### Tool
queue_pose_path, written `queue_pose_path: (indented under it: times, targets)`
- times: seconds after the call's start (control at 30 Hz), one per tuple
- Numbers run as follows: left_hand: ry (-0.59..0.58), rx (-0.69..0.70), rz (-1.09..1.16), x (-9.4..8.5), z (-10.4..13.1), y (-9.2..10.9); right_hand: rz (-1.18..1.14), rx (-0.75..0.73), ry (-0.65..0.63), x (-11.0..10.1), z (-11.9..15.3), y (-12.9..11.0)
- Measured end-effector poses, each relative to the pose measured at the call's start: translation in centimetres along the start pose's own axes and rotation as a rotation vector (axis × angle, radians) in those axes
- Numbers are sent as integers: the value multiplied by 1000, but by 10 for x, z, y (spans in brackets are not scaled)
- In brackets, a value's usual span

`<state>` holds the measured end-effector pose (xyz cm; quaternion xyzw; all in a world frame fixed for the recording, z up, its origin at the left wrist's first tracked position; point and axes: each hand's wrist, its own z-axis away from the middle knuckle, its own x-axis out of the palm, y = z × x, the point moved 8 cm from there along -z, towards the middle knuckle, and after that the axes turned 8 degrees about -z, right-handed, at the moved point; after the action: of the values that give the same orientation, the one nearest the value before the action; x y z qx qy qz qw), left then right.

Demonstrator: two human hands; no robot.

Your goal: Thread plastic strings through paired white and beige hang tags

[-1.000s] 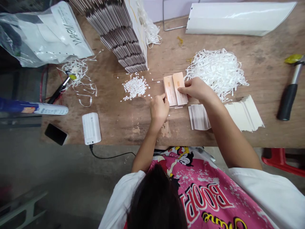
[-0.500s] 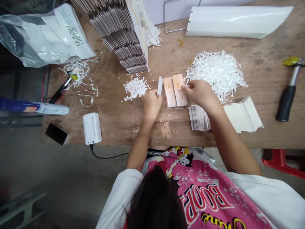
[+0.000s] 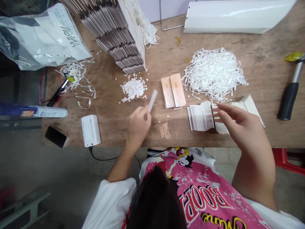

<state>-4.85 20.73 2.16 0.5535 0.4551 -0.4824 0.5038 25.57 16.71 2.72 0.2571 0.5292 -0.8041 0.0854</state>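
My left hand (image 3: 139,122) is closed around the lower end of a narrow white card (image 3: 152,99), which points up and away over the table. My right hand (image 3: 243,127) has its fingers stretched out, beside a row of white cards (image 3: 201,117) and partly over another pale card stack (image 3: 250,108); I cannot make out anything in it. Two small stacks of peach-coloured tags (image 3: 173,91) lie side by side between my hands. Behind the right hand is a heap of white hang-tag strings (image 3: 215,73). Small white paper bits (image 3: 133,89) form a pile beyond my left hand.
Tall stacks of folded cards (image 3: 114,35) stand at the back. A clear plastic bag (image 3: 47,38), a white power bank (image 3: 91,130) with a cable and a phone (image 3: 56,136) are on the left. A hammer (image 3: 288,98) lies at the right.
My right hand has left the peach tags and moved right and nearer, its fingers now spread. My left hand has drawn back to the left with the white card.
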Motion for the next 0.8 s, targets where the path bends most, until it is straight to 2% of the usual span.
queue_pose_path:
  times: [0.03,0.1,0.17,0.23,0.37,0.5,0.6,0.67,0.7,0.8]
  targets:
    - [-22,66,34,4,16,7,-10,26,6,-3,6,6]
    - [-120,289,128,19,45,29,-8,68,3,-6,15,16]
    - [-183,440,160,35,63,45,-21,98,5,-7,22,21]
    - [-170,414,144,47,62,43,-46,117,9,-6,26,25]
    - [-45,128,-5,50,31,2,-58,96,43,-8,28,29]
    - [30,-60,-156,33,-2,-38,-64,56,84,-12,28,31]
    - [86,-113,-127,14,-11,-51,-68,55,74,-14,30,34]
    - [76,-77,-40,7,-8,-51,-43,57,78,-17,32,36]
    - [36,-16,15,8,-6,-47,-19,58,83,-18,32,38]
    - [-158,264,140,24,5,-28,30,67,66,-20,33,45]
